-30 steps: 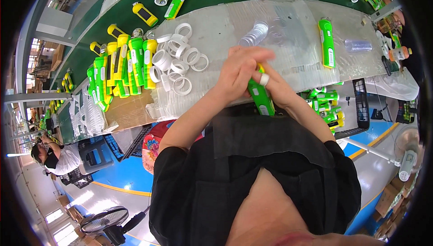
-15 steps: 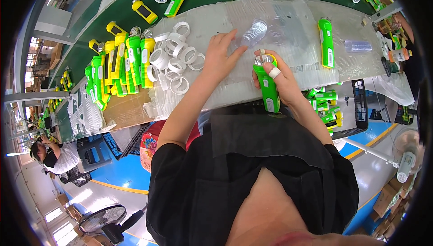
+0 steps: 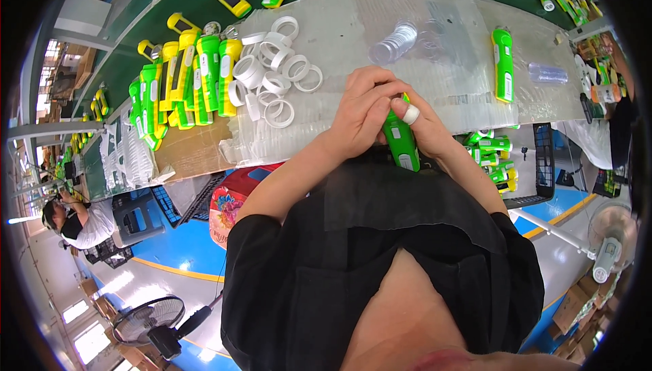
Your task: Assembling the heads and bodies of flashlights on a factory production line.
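Observation:
My right hand (image 3: 428, 130) grips a green flashlight (image 3: 402, 143) upright in front of my chest, white tape around its thumb. Over the head end of that flashlight my left hand (image 3: 362, 109) is closed, fingers wrapped round it, so the head is hidden. Beyond my hands lies a leaning row of clear round lenses (image 3: 394, 43). To their left is a loose heap of white plastic rings (image 3: 277, 75). A single green and yellow flashlight (image 3: 503, 65) lies on the table to the right.
A pile of green and yellow flashlights (image 3: 180, 85) covers the left of the table (image 3: 326, 38). Another clear stack of lenses (image 3: 547, 73) lies far right. Below the right edge, a black crate (image 3: 542, 160) holds more flashlights. A person (image 3: 85, 218) sits far left.
My left hand has moved from beside the clear lenses onto the flashlight's head and closed there. My right hand still holds the flashlight. The view has shifted slightly.

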Available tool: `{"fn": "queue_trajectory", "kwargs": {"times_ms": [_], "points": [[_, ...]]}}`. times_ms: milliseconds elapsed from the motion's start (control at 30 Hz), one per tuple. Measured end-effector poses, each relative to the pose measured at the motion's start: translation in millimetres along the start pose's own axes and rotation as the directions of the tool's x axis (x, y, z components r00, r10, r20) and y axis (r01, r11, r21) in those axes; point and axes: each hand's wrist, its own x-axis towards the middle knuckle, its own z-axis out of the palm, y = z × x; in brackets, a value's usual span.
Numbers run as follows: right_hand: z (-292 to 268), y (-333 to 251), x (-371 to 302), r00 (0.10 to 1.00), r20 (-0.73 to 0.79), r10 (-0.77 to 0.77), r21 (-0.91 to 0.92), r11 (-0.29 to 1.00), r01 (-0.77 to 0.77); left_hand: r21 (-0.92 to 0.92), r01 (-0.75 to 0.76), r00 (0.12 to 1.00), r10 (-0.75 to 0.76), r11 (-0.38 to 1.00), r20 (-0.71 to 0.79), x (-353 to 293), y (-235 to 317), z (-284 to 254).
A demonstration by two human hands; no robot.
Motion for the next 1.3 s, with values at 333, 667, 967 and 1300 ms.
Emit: {"fn": "queue_trajectory", "kwargs": {"times_ms": [333, 667, 967, 1300], "points": [[-13.1, -24.6, 36.1, 0.922, -0.069, -0.382, -0.171, 0.915, 0.366, 0.340, -0.016, 0.996, 0.045, 0.940, -0.077, 16.1, -3.7, -67.4], [-22.2, -22.8, 58.2, 0.867, -0.065, -0.494, -0.198, 0.858, 0.474, 0.694, -0.262, 0.662, -0.398, 0.670, 0.634, 31.3, -44.4, -140.9], [-21.0, -22.0, 57.6, 0.882, -0.076, -0.464, -0.199, 0.874, 0.443, 0.069, 0.044, 0.997, -0.048, 0.997, 0.062, 66.2, 4.9, -72.9], [-27.2, -24.2, 51.5, 0.883, -0.024, -0.469, -0.069, 0.882, 0.466, 0.216, -0.020, 0.997, 0.004, 0.976, 0.074, 72.4, 15.1, -51.1]]}}
